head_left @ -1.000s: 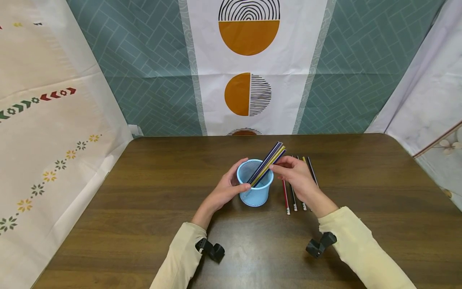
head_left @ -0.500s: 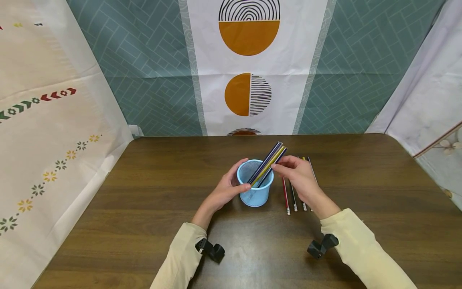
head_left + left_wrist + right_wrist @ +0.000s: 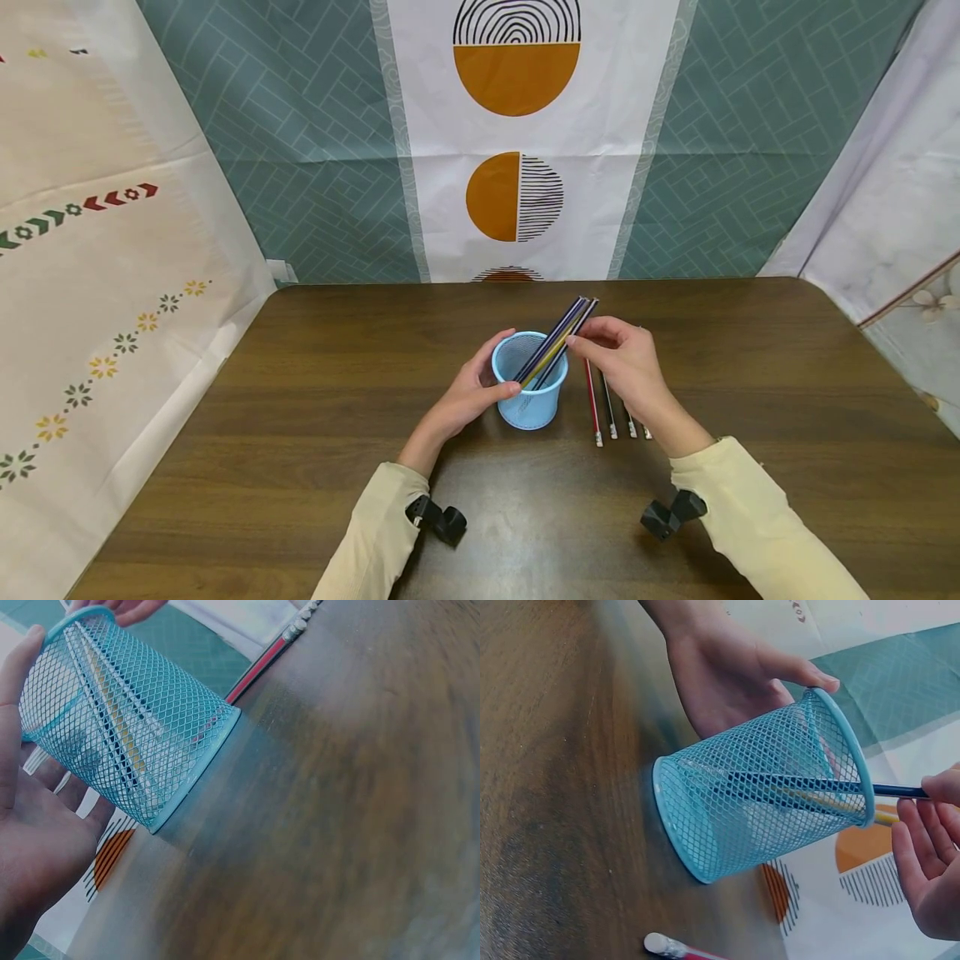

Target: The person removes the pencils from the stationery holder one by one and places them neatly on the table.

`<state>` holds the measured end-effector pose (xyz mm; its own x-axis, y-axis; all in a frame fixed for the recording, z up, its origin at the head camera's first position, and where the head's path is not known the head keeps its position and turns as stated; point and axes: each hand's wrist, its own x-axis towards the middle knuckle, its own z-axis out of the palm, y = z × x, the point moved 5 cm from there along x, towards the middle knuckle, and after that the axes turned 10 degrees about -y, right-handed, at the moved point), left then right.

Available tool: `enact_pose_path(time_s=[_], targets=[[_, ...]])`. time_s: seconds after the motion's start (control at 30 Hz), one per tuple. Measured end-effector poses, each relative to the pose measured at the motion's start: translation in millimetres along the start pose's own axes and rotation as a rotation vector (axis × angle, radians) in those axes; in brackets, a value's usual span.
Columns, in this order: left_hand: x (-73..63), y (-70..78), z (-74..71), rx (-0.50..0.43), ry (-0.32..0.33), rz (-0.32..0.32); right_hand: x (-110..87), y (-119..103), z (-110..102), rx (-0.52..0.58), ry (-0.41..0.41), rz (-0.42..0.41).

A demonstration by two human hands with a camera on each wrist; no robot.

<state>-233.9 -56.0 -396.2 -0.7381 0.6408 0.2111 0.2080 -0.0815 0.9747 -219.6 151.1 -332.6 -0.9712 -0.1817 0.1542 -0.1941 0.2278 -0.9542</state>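
A light blue mesh pencil cup [image 3: 528,412] stands upright on the table. My left hand [image 3: 467,393] holds it from the left, thumb at the near rim and the fingers round the far side. Several pencils [image 3: 546,354], dark ones and a yellow one, lean to the right inside it, their upper ends above the rim. With thumb and fingertips my right hand [image 3: 628,367] pinches a dark pencil [image 3: 900,790] whose lower part is within the cup. Through the mesh in the left wrist view, the pencils [image 3: 112,705] slant down toward the cup's bottom.
Right of the cup, a red pencil [image 3: 593,408] and a dark pencil [image 3: 609,410] lie side by side, eraser ends toward me. More pencils beside them are partly hidden under my right hand. The brown wooden table [image 3: 337,358] ends at a patterned cloth backdrop [image 3: 337,167].
My right hand has shifted slightly right and up, and the dark pencil it pinches has swung a little away from the yellow one. The left hand and cup stay put.
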Motion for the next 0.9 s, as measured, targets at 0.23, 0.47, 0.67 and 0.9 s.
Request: enact_pose_path(time_s=[0.23, 0.47, 0.67, 0.9], targets=[[-0.2, -0.3, 0.2, 0.001, -0.004, 0.007, -1.7, -17, -4, -0.039, 0.011, -0.111], [0.1, -0.2, 0.1, -0.009, 0.0, 0.021, -2.8, -33, -8, 0.035, -0.001, -0.22], [0.2, -1.5, -0.3, -0.006, -0.003, 0.025, -2.2, -46, -12, 0.048, 0.012, -0.297], [0.1, -2.0, -0.8, 0.011, 0.001, 0.015, -1.8, -64, -19, 0.066, 0.044, -0.38]])
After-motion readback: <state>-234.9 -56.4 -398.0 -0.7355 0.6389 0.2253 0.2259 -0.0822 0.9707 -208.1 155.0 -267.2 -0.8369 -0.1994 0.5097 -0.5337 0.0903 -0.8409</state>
